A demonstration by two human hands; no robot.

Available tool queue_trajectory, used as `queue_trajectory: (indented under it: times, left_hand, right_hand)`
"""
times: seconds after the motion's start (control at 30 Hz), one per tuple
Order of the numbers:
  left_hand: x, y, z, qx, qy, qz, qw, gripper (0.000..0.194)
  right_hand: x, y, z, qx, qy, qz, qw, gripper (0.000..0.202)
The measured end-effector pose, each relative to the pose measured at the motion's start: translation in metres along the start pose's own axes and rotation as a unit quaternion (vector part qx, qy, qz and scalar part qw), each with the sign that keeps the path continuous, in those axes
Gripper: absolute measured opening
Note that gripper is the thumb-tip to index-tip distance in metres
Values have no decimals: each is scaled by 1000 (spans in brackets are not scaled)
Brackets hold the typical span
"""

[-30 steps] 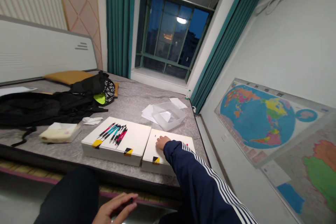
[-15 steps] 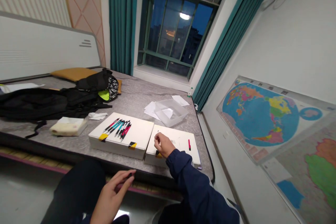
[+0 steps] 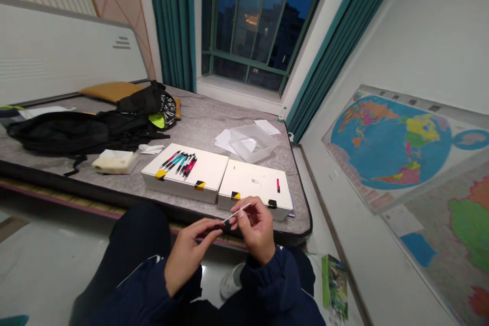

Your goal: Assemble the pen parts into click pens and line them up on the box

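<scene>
My right hand (image 3: pixel 256 226) pinches a thin white pen refill (image 3: pixel 237 212), held slantwise in front of the boxes. Its lower end meets the fingertips of my left hand (image 3: pixel 193 249), which are closed on a small dark piece (image 3: pixel 219 226), too small to name. Beyond my hands, a red pen barrel (image 3: pixel 278 185) lies on the right white box (image 3: pixel 244 170). A tiny dark part (image 3: pixel 234 167) rests near that box's back left corner. Several red, teal and black pens (image 3: pixel 179 162) lie in a slanting row on the left white box (image 3: pixel 208 165).
A clear plastic bin (image 3: pixel 254 145) and paper sheets (image 3: pixel 224 138) lie behind the boxes. To the left are a tissue pack (image 3: pixel 114 162) and a black backpack (image 3: pixel 61 132). The mattress edge (image 3: pixel 126 199) runs in front. A green booklet (image 3: pixel 335 285) is low at right.
My right hand has come back from the right box toward me and now holds the refill. My left hand has moved right and up to meet it. The view has tilted down.
</scene>
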State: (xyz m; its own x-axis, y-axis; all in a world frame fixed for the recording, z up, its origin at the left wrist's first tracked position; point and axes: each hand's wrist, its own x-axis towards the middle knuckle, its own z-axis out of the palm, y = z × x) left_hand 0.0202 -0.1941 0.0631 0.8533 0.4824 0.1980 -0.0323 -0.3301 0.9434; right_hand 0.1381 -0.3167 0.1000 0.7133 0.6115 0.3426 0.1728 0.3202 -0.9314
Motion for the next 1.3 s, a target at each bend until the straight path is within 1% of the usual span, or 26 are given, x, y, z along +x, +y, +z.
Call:
queue_trajectory:
  times: [0.1,0.23,0.4,0.5,0.7,0.93,1.07,1.3]
  left_hand:
    - [-2,-2,2,8,1,0,1000,16]
    - [-1,-9,5,19,-1,-4,1000,19]
    - [-1,-16,7,34,-2,1,999,22]
    - [-4,-22,7,45,0,-4,999,26]
    - [-9,-33,7,52,-7,-24,998,32]
    - [-8,-26,7,28,-16,-39,999,27]
    - [-8,-25,10,21,-16,-43,999,26]
    - [-6,-19,8,1,-13,-48,999,24]
  right_hand:
    - [-2,1,0,-25,-19,-7,999,14]
    - [-3,6,-4,-31,-12,-27,999,11]
    - [-6,16,-4,-49,-27,3,998,9]
    - [-8,21,0,-47,-20,21,998,8]
    - [-10,23,7,-60,-8,19,998,7]
    - [-12,28,2,-1,2,44,999,15]
    - [-11,28,0,-14,0,43,999,18]
    - [-9,24,2,-18,-5,29,999,15]
